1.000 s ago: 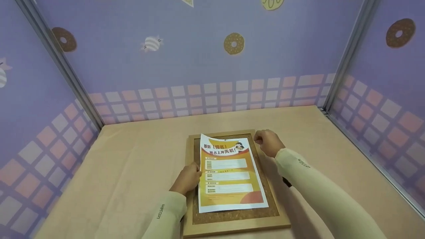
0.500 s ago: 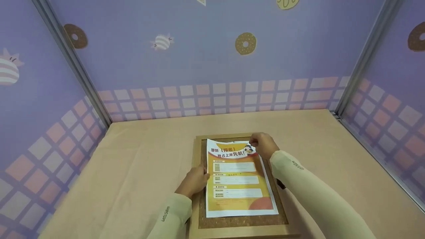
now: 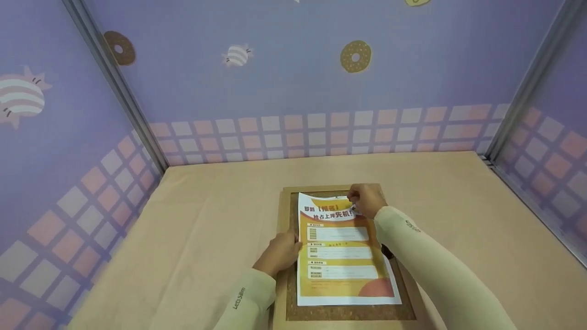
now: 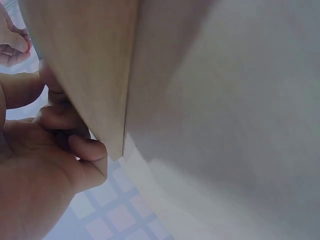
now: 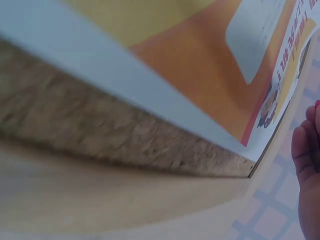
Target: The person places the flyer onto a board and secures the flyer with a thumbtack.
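Note:
A framed corkboard (image 3: 353,314) lies on the table with a yellow and orange printed flyer (image 3: 339,256) over its cork. My left hand (image 3: 279,251) is at the flyer's left edge; thumb and fingers pinch there, and in the left wrist view the other fingers curl against the wooden frame (image 4: 92,60). Over the flyer's upper right corner, my right hand (image 3: 368,200) has its fingers curled together. A small red thing (image 4: 28,46), like a pushpin's head, shows at its fingertips in the left wrist view. The right hand covers part of the printed cartoon figure.
Pale cloth (image 3: 220,220) covers the table around the board. A purple wall (image 3: 293,73) with a checked band stands behind it, and metal posts (image 3: 527,82) mark the corners. Both sleeves (image 3: 426,252) are pale.
My right hand has moved left, from the frame's right side to over the flyer's upper right corner. The left hand stays at the flyer's left edge. The head view has shifted.

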Demonstrator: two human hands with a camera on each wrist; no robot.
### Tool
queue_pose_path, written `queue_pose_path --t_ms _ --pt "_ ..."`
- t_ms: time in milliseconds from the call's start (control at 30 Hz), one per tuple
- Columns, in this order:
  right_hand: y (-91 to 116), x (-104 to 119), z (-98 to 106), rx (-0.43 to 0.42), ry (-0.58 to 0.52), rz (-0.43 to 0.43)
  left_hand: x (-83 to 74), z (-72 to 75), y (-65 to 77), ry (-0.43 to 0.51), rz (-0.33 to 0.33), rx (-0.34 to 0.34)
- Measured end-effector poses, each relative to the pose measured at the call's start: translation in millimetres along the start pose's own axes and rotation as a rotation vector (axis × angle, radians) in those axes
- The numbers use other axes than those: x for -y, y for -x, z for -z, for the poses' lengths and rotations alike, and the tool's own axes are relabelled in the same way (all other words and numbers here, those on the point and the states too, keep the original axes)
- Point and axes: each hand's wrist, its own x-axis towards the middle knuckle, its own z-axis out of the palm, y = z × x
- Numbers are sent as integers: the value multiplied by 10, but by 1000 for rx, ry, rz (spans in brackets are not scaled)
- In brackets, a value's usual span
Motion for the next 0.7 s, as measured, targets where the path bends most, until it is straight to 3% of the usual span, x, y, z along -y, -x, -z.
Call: queue_pose_path --t_ms 233,533,700 --pt "-153 -48 -165 44 -68 -13 -2 12 -10 -22 -29 -10" --pt "-263 -26 -297 75 -106 -201 10 -4 20 13 -7 -7" --pt "-316 -11 -278 87 -182 -249 1 -5 17 3 -6 -14"
